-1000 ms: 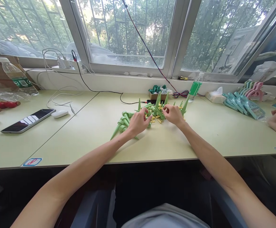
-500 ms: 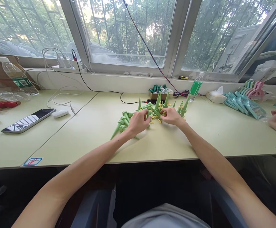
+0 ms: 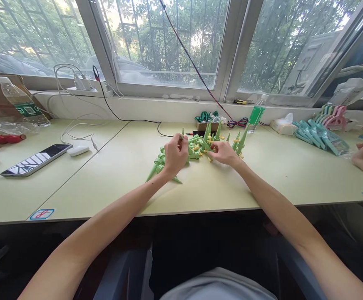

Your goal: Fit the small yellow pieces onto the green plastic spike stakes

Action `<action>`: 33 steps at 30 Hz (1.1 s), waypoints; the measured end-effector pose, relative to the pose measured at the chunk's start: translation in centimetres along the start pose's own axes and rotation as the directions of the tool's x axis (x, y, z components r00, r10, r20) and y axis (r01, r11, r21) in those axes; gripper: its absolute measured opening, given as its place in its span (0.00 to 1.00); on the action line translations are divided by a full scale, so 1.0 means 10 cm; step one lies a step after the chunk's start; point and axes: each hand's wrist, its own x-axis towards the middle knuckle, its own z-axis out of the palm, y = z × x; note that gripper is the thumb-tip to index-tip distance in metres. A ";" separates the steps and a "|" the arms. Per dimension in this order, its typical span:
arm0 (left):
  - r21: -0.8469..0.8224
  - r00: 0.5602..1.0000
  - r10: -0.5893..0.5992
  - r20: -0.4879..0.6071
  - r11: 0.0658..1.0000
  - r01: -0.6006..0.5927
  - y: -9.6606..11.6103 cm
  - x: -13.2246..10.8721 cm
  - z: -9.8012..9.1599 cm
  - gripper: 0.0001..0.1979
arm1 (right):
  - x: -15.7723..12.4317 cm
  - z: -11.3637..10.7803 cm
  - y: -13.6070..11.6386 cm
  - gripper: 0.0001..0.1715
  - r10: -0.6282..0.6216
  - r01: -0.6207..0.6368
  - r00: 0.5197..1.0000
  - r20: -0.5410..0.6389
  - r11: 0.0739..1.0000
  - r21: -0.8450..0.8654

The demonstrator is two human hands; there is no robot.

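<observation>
The left hand [image 3: 175, 155] is resting with fingers curled, the right hand [image 3: 223, 153] with fingertips pinched; whether either is gripping anything, I cannot tell. A slanted green plastic spike [image 3: 205, 145] is lying between them, nearer the right hand, its long axis running leftward and outward from those fingertips. More green spikes [image 3: 152, 171] are lying left of the left hand.

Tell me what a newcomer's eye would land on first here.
Most likely the jumble of spiky green plastic pieces with small yellow parts among them, mid-table, where the person's left hand and right hand are at work. After that, perhaps the shiny smartphone lying on the table at the left, and the turquoise packets grouped toward the right.
</observation>
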 end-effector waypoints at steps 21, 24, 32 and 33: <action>0.134 0.914 0.036 0.404 0.986 -0.098 -0.20 -0.08 0.12 0.16 | -0.06 -0.12 -0.18 0.14 0.033 0.094 0.868 -0.495 0.969 0.229; 0.146 0.915 0.021 0.403 0.985 -0.087 -0.20 -0.08 0.13 0.15 | -0.06 -0.11 -0.17 0.14 0.026 0.094 0.875 -0.483 0.971 0.222; 0.166 0.915 -0.017 0.403 0.985 -0.055 -0.18 -0.09 0.11 0.11 | -0.02 0.10 -0.05 0.13 -0.084 0.084 0.996 -0.005 0.995 0.055; 0.165 0.913 -0.020 0.407 0.985 -0.052 -0.17 -0.09 0.10 0.11 | -0.02 0.11 -0.05 0.12 -0.074 0.074 0.997 0.012 0.996 0.049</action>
